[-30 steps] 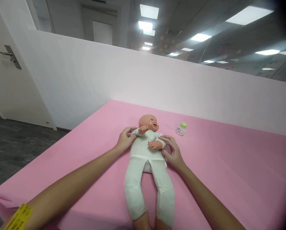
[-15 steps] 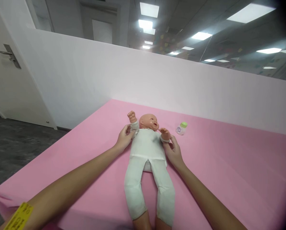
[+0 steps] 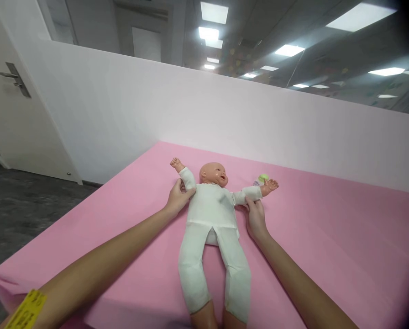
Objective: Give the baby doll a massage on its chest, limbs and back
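A baby doll [image 3: 211,205] in a white cloth body lies on its back on the pink table cover [image 3: 129,196], head toward the wall, legs toward me. Its face is turned to the right and both its arms are spread outward. My left hand [image 3: 180,197] is closed around the doll's arm on the left, close to the shoulder. On the other side, my right hand [image 3: 255,217] grips the doll's sleeved arm from below, thumb and fingers at the elbow. The doll's feet lie beyond the bottom of the view.
A small bottle with a green cap [image 3: 263,177] stands behind the doll's outstretched hand, partly covered by it. A white partition wall [image 3: 204,109] borders the table's far side. At the left are a door [image 3: 23,114] and the dark floor [image 3: 36,210].
Both doll arms have swung outward, the right-side one stretching out to the right, where it now partly covers the bottle. My right hand moved slightly right; my left hand stayed nearly in place.
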Tool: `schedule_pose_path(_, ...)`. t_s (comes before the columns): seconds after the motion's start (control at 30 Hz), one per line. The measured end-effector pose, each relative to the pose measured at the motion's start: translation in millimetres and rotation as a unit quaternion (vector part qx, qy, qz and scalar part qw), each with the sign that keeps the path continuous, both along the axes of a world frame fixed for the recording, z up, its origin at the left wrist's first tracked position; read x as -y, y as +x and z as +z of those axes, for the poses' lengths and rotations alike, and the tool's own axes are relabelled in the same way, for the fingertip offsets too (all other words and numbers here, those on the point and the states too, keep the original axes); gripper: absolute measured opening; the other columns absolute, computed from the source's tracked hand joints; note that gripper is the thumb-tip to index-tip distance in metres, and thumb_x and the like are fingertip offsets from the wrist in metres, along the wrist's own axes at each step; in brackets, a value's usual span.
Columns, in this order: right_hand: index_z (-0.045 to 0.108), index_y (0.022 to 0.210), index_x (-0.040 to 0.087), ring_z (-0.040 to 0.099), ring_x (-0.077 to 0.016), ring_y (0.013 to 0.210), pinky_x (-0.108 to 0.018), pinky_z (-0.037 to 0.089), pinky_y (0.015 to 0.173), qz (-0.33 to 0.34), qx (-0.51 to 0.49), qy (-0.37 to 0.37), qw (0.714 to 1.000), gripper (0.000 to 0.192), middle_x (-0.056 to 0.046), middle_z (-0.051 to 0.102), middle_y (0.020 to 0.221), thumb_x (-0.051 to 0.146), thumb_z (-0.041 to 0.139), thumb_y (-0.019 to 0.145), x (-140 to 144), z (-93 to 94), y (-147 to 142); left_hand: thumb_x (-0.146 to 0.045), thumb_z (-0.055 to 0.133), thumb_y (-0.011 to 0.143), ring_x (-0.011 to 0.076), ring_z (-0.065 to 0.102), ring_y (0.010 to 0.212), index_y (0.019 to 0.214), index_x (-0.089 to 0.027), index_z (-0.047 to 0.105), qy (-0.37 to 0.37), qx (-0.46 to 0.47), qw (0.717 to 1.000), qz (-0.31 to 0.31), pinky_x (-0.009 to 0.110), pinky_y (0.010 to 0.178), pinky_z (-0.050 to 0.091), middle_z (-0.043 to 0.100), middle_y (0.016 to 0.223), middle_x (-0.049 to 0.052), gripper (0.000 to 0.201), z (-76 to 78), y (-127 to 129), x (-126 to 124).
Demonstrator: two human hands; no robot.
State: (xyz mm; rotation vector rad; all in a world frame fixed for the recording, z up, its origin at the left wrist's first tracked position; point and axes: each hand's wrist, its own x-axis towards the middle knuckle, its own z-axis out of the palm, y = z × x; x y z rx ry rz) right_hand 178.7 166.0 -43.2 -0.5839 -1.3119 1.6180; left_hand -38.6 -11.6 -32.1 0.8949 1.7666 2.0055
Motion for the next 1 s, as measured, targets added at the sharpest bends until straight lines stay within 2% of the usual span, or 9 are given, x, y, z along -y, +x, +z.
schedule_pose_path(0.2,0.064,0.101,0.024,0.068,-0.0192,0.081,-0.032,0.060,0.068,0.004,-0.015,-0.024,1.000,0.035,0.000,0.072,0.091,0.041,0.081,0.076,3.0,4.6,-0.3,-0.035,0.082,0.077,0.0290,0.064,0.112,0.121,-0.018,0.059,0.006,0.005,1.000,0.004,0.039,0.093,0.052,0.068,0.121,0.013,0.053,-1.2,0.0,-0.9)
schedule_pose_path(0.43,0.063,0.101,0.023,0.067,-0.0173,0.075,-0.029,0.058,0.063,-0.002,-0.005,-0.027,1.000,0.034,0.000,0.072,0.088,0.040,0.080,0.077,1.2,3.2,-0.7,-0.056,0.076,0.083,0.0280,0.064,0.104,0.112,-0.015,0.064,0.021,0.024,0.999,0.003,0.035,0.083,0.050,0.070,0.113,0.013,0.052,4.9,3.9,-1.6)
schedule_pose_path(0.73,0.063,0.101,0.024,0.067,-0.0182,0.078,-0.030,0.056,0.065,-0.005,0.008,-0.004,1.000,0.034,0.000,0.072,0.092,0.043,0.080,0.078,3.0,3.3,-0.2,-0.074,0.065,0.085,0.0284,0.063,0.106,0.103,-0.016,0.064,0.042,0.052,0.998,0.007,0.033,0.084,0.050,0.071,0.108,0.011,0.061,2.9,1.1,-4.2)
schedule_pose_path(1.0,0.063,0.102,0.023,0.066,-0.0180,0.076,-0.030,0.056,0.063,-0.004,0.007,0.000,1.000,0.034,-0.001,0.072,0.093,0.043,0.079,0.079,2.0,1.6,-0.9,-0.077,0.061,0.086,0.0297,0.065,0.109,0.105,-0.016,0.065,0.050,0.062,0.997,-0.008,0.035,0.088,0.050,0.072,0.112,0.013,0.064,0.3,-1.3,-4.9)
